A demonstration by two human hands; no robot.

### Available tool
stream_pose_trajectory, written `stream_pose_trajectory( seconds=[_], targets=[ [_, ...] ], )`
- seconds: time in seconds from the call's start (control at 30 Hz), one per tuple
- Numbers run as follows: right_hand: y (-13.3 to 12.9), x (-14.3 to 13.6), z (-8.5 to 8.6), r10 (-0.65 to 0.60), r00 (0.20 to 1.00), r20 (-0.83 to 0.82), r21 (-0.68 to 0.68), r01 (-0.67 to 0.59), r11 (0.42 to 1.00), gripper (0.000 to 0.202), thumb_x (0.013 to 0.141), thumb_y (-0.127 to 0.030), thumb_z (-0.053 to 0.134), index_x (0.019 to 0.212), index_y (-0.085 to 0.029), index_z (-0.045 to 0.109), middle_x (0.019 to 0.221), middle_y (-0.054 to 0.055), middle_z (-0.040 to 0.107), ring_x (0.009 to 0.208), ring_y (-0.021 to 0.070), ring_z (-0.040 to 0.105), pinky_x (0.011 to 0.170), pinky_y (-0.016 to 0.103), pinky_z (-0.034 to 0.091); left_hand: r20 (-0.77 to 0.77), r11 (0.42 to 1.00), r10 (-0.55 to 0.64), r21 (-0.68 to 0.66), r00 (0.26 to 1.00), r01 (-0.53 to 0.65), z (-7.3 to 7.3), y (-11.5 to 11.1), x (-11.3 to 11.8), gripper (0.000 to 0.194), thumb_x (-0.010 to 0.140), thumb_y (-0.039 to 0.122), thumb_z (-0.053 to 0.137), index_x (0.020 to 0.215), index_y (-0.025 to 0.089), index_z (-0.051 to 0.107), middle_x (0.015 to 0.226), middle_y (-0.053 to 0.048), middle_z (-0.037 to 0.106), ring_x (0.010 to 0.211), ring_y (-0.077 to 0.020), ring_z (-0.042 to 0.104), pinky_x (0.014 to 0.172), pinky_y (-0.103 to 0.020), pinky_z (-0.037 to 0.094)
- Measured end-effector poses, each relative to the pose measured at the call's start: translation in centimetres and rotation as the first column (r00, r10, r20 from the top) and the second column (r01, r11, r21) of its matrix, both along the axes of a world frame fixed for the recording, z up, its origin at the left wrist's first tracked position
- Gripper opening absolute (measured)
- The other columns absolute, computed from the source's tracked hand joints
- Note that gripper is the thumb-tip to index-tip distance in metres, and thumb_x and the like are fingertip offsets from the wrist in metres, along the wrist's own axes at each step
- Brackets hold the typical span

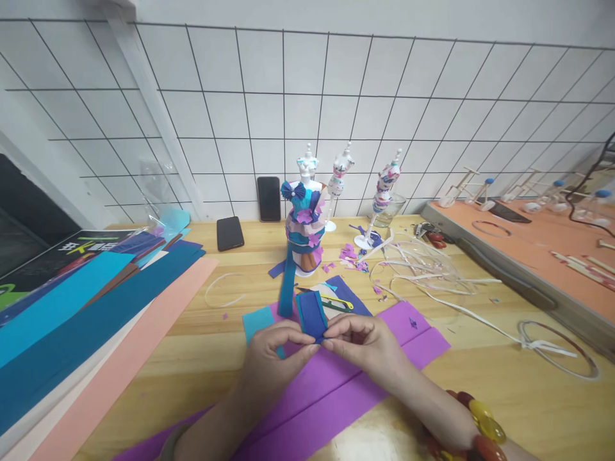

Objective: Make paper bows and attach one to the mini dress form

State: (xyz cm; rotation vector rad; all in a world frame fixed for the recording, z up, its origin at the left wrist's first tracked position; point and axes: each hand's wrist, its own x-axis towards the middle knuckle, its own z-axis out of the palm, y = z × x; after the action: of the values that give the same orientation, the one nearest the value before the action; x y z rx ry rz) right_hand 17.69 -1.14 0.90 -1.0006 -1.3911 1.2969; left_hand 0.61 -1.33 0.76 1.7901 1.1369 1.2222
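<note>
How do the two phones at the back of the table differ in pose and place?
The left phone lies flat on the table; the right phone stands propped against the tiled wall. The right phone is nearer the bow-trimmed mannequin than the left phone is. Both are dark.

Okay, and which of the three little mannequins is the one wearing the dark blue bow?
The mannequin on the left, nearest the hands; its bow sits at the chest, and neither of the others has one.
</note>
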Motion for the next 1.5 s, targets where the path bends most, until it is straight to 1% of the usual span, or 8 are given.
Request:
stream_pose_trajectory(
  seconds=[0.13,0.33,0.6,0.73,0.9,1.2,1.33,1.5],
  targets=[
    [-0.1,-0.1,0.0,-0.017,0.999,-0.034,-0.026,0.016,1.0,0.009,0.062,-0.022,0.072,0.066,-0.017,0.065,0.068,0.0,0.064,0.064,0.0113,0.058,0.057,0.021,0.047,-0.008,1.0,0.013,-0.016,1.0,-0.013,0.0,-0.1,0.0,0.003,0.064,0.016,0.065,0.064,0.014,0.068,0.062,-0.004,0.064,0.06,-0.0151,0.06,0.057,-0.025,0.049],
    [-0.1,-0.2,0.0,-0.024,0.999,-0.04,-0.114,0.019,0.993,0.014,0.061,-0.023,0.072,0.065,-0.016,0.061,0.06,-0.002,0.06,0.052,0.0074,0.052,0.049,0.018,0.043,-0.011,0.996,0.043,-0.074,0.999,-0.044,-0.2,-0.2,0.0,0.003,0.064,0.018,0.066,0.062,0.015,0.065,0.063,-0.004,0.066,0.062,-0.0158,0.061,0.06,-0.025,0.049],
    [-0.2,-0.2,0.3,-0.007,0.999,-0.046,-0.119,0.002,0.993,0.022,0.059,-0.023,0.074,0.07,-0.016,0.057,0.058,-0.005,0.055,0.053,0.0065,0.051,0.051,0.017,0.041,-0.046,0.988,0.044,-0.149,0.998,-0.051,-0.2,-0.3,0.1,0.004,0.066,0.018,0.063,0.063,0.016,0.062,0.061,-0.001,0.065,0.06,-0.0137,0.06,0.058,-0.023,0.048],
    [-0.2,-0.2,0.1,-0.003,0.999,-0.033,-0.088,0.0,0.996,0.017,0.064,-0.023,0.071,0.072,-0.016,0.057,0.06,-0.004,0.054,0.055,0.0069,0.05,0.053,0.018,0.041,-0.076,0.996,0.049,-0.065,0.996,-0.054,-0.2,-0.2,0.1,0.001,0.066,0.015,0.063,0.066,0.016,0.064,0.062,0.0,0.065,0.061,-0.013,0.059,0.059,-0.022,0.047],
    [-0.3,-0.4,-0.6,-0.016,1.0,0.025,-0.036,0.017,0.999,0.012,0.069,-0.022,0.066,0.076,-0.016,0.059,0.063,-0.003,0.055,0.057,0.0075,0.05,0.055,0.019,0.041,-0.076,0.999,0.01,0.043,0.997,-0.007,-0.4,-0.2,0.1,0.013,0.067,0.012,0.063,0.078,0.018,0.067,0.068,0.0,0.065,0.063,-0.0118,0.058,0.06,-0.021,0.046],
    [-0.3,-0.2,-0.8,-0.068,0.984,0.165,0.121,0.048,0.991,0.012,0.071,-0.021,0.064,0.082,-0.017,0.066,0.071,0.002,0.064,0.061,0.0116,0.056,0.058,0.023,0.046,-0.061,1.0,0.013,0.026,0.998,-0.011,-0.1,-0.1,0.2,0.008,0.067,0.012,0.063,0.071,0.016,0.069,0.061,-0.001,0.063,0.058,-0.0112,0.057,0.056,-0.02,0.046],
    [-0.2,-0.1,-0.6,-0.067,0.969,0.238,0.2,0.019,0.98,0.014,0.073,-0.019,0.062,0.086,-0.018,0.067,0.071,0.003,0.064,0.063,0.013,0.057,0.059,0.024,0.047,-0.073,0.999,0.002,0.043,0.997,0.001,-0.1,-0.1,0.2,0.008,0.067,0.011,0.063,0.07,0.016,0.068,0.062,-0.001,0.064,0.059,-0.0113,0.058,0.057,-0.02,0.046],
    [-0.2,0.0,0.1,-0.028,0.949,0.313,0.23,-0.047,0.972,0.016,0.074,-0.016,0.06,0.088,-0.017,0.068,0.078,0.006,0.065,0.071,0.0162,0.059,0.065,0.028,0.048,-0.085,0.998,-0.022,0.062,0.996,0.028,-0.3,0.0,0.1,0.008,0.068,0.01,0.062,0.07,0.016,0.068,0.062,-0.001,0.064,0.059,-0.0114,0.058,0.057,-0.02,0.046]
  ],
)
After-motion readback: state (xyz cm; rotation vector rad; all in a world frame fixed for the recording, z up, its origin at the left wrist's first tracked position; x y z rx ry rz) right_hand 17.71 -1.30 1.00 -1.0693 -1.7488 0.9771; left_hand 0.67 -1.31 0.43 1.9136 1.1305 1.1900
